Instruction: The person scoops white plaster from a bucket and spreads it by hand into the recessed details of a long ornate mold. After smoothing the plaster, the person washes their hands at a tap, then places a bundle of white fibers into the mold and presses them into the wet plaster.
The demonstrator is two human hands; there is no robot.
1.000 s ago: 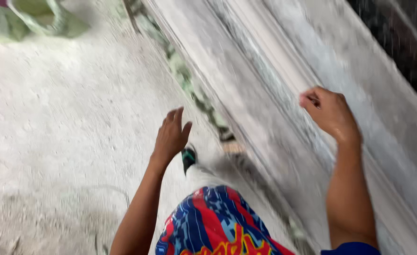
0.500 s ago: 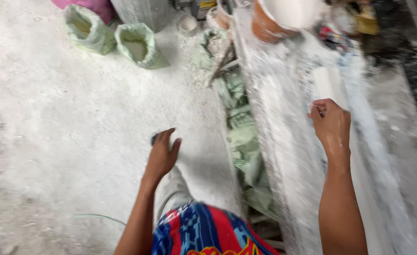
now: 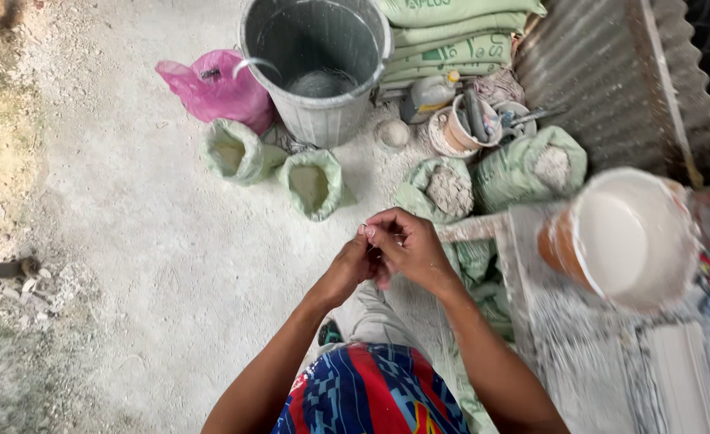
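Left hand (image 3: 348, 269) and right hand (image 3: 407, 249) pressed together above the dusty white floor (image 3: 154, 241), fingertips pinched; impossible to tell whether either grip clenched anything. Just beyond: open green sack of powder (image 3: 311, 183). Farther off: grey plastic bin (image 3: 316, 64), pink plastic bag (image 3: 214, 88). Orange bucket of white liquid (image 3: 624, 237) on the surface's near edge at right.

Dusty white floor (image 3: 130, 241) bears grey bin (image 3: 319, 64), pink bag (image 3: 210, 88), open green sacks (image 3: 311, 183).
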